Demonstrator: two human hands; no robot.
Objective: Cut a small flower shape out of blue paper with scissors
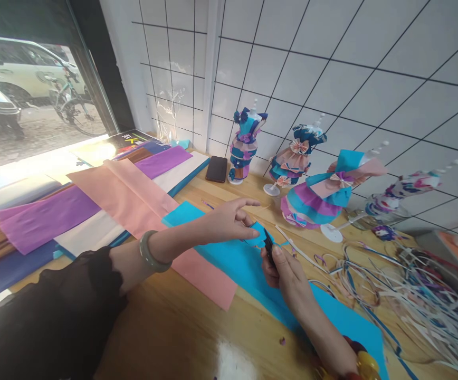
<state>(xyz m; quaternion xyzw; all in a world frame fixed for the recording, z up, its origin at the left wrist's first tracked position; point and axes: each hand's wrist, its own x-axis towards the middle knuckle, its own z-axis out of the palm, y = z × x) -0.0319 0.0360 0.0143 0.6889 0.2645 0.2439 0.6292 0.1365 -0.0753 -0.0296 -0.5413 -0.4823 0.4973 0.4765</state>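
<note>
While the right hand [282,272] grips a small dark cutting tool [268,245], seemingly scissors, its fingers closed on it, the left hand [229,219] pinches the edge of a blue paper sheet [237,258] lying on the wooden table [173,327]. Trimming a small blue piece looks like the step in hand; the next cut calls for steady tension on the paper. Beyond lie pink paper [134,195], ribbon scraps [411,285] and paper-dressed mannequins [320,195].

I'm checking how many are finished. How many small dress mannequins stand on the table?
4, in a row along the tiled wall: one beside the phone, the next, a larger one, and a tilted one far right.
</note>
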